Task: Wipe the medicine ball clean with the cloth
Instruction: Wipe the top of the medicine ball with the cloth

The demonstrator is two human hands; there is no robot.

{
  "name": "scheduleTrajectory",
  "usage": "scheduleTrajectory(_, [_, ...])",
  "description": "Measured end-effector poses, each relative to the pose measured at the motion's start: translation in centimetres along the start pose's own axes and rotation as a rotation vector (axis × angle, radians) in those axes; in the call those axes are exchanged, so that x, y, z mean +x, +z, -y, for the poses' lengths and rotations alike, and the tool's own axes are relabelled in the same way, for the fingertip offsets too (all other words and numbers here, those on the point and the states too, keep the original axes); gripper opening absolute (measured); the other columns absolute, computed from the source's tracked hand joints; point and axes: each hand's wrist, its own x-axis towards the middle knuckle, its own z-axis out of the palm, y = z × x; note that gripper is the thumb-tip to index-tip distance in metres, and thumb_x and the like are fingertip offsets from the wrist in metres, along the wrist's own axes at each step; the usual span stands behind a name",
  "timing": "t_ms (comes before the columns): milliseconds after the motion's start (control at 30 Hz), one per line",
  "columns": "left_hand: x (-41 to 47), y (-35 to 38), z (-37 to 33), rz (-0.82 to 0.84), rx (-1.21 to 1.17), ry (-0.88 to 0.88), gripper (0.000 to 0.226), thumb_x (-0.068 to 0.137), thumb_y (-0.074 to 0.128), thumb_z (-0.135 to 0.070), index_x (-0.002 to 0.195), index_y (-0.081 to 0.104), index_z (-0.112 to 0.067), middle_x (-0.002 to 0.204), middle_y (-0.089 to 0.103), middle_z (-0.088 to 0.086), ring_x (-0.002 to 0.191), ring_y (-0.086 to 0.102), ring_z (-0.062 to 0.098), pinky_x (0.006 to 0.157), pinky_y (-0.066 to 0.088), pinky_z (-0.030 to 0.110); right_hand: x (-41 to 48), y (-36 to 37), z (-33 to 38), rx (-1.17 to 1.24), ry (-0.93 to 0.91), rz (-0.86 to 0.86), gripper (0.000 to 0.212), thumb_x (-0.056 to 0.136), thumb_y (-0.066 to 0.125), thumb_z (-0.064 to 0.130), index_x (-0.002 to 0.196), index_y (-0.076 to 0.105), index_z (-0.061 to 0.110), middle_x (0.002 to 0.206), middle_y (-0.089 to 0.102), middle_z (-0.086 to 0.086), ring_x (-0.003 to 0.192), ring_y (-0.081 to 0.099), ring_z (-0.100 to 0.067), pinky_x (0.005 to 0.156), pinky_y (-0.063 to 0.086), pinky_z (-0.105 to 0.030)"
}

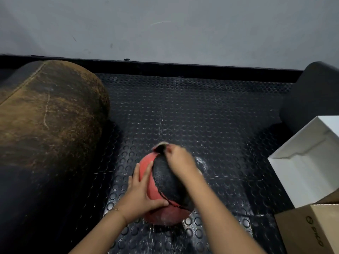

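Red and black rubber, in curved panels, makes up the single medicine ball (165, 180), which rests on a black studded floor mat (211, 116) near the lower middle of the view. Two bare hands are on it, set apart from each other. The left hand (139, 195) lies against the ball's left side, its fingers flat on the red panel and its thumb across the near face. A thin bracelet (116, 209) circles that wrist. The right hand (180, 162), blurred, sits on the ball's far upper part and pinches the one cloth (161, 146), a small pale-edged bunch showing just beyond the ball's top. Pale smears mark the mat to the right of the ball.

Left of the ball lies one large worn cylinder bag (49, 116), brown and black, scuffed. Right of the ball stand two boxes: one open white box (308, 162) and, nearer the camera, one cardboard box (308, 231). The cardboard box carries dark printed lettering on its side, too skewed to read with certainty. Beyond the white box is one dark grey rounded object (311, 94). Behind the ball, a grey wall (165, 24) meets the mat at a black skirting strip.
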Motion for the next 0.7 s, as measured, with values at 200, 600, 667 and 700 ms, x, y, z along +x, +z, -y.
scheduleTrajectory(200, [0.3, -0.5, -0.1, 0.055, 0.031, 0.014, 0.127, 0.03, 0.063, -0.086, 0.121, -0.024, -0.068, 0.151, -0.032, -0.01, 0.145, -0.014, 0.032, 0.116, 0.017, 0.053, -1.4, 0.5, -1.6, 0.164, 0.178, -0.143, 0.033, 0.096, 0.042, 0.025, 0.125, 0.055, 0.016, 0.129, 0.057, -0.007, 0.118, 0.051, -0.027, 0.098, 0.04, -0.034])
scheduleTrajectory(600, [0.5, -0.9, 0.0, 0.034, -0.043, 0.006, 0.129, 0.019, 0.051, -0.094, 0.123, -0.02, -0.069, 0.152, -0.03, -0.013, 0.146, -0.012, 0.029, 0.117, 0.019, 0.052, -0.2, 0.8, 0.7, 0.049, 0.015, -0.047, 0.033, 0.096, 0.042, 0.026, 0.126, 0.054, 0.018, 0.136, 0.051, -0.004, 0.128, 0.043, -0.025, 0.105, 0.034, -0.035])
scheduleTrajectory(667, [0.6, -1.0, 0.0, 0.026, -0.052, -0.005, 0.134, 0.016, 0.047, -0.096, 0.127, -0.02, -0.065, 0.152, -0.029, -0.013, 0.146, -0.011, 0.028, 0.117, 0.02, 0.049, -4.4, 1.9, 1.1, 0.046, -0.135, -0.156, 0.041, 0.095, 0.043, 0.02, 0.136, 0.044, 0.019, 0.149, 0.031, 0.007, 0.142, 0.02, -0.014, 0.117, 0.014, -0.029])
scheduleTrajectory(700, [0.5, -1.0, -0.1, 0.024, -0.048, -0.01, 0.139, 0.015, 0.044, -0.098, 0.133, -0.018, -0.059, 0.153, -0.028, -0.012, 0.146, -0.01, 0.029, 0.117, 0.02, 0.047, -6.6, 2.3, 1.1, 0.032, -0.207, -0.191, 0.045, 0.095, 0.043, 0.018, 0.139, 0.037, 0.02, 0.151, 0.019, 0.012, 0.143, 0.006, -0.009, 0.118, 0.004, -0.027])
